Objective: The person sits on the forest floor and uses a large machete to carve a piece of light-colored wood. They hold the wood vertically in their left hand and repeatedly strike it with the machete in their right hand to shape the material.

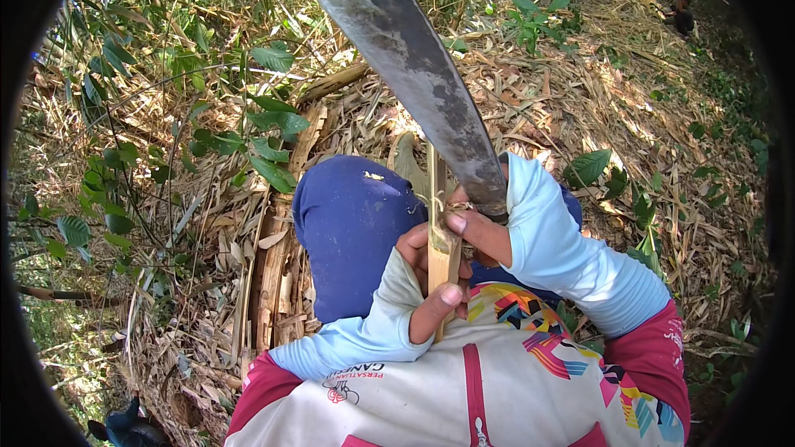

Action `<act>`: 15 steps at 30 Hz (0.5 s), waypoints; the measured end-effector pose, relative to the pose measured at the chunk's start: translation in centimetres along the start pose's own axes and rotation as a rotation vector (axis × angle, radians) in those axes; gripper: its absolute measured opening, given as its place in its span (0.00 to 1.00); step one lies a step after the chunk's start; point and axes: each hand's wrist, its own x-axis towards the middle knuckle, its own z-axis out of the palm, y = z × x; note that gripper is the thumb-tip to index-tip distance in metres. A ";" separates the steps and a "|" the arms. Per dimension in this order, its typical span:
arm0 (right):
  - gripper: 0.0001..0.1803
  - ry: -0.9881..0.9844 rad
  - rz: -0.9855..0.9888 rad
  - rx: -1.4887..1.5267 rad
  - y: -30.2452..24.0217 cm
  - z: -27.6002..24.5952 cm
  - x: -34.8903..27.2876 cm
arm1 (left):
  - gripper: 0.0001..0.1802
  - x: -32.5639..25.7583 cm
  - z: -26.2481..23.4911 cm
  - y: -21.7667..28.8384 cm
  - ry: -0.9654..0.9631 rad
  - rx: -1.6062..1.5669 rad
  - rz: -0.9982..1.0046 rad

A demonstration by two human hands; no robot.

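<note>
Clamping the left hand (pixel 421 269) around a split bamboo piece (pixel 445 258), with the thumb laid across the near part; holding it lengthwise ahead of the grey-white jacket front (pixel 422 397), near the left knee in navy trousers (pixel 356 223); closing the right hand (pixel 482 236) at the base of a machete (pixel 414 66), with the handle hidden from sight; setting the right thumb against the bamboo, beside thin curled shavings (pixel 435 200); pointing the broad, dark-mottled blade upward and leftward, away from the body; wearing pale blue sleeves (pixel 571 257) near both wrists; facing dry leaf litter (pixel 580 99), with a weathered log (pixel 272 269) left of the knee and green leaves (pixel 277 122) farther out.
</note>
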 end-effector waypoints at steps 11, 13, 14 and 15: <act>0.11 -0.011 -0.094 -0.080 0.1 0.0 0.4 | 0.40 0.1 0.1 0.2 0.006 0.043 -0.021; 0.11 0.002 -0.095 -0.085 0.2 0.1 0.3 | 0.40 0.2 0.2 0.2 0.016 0.025 -0.016; 0.11 0.015 -0.087 -0.075 0.1 0.3 0.2 | 0.40 0.2 0.3 0.1 0.018 0.013 -0.009; 0.10 0.028 -0.079 -0.066 0.0 0.5 0.1 | 0.40 0.3 0.3 0.1 0.021 0.001 -0.003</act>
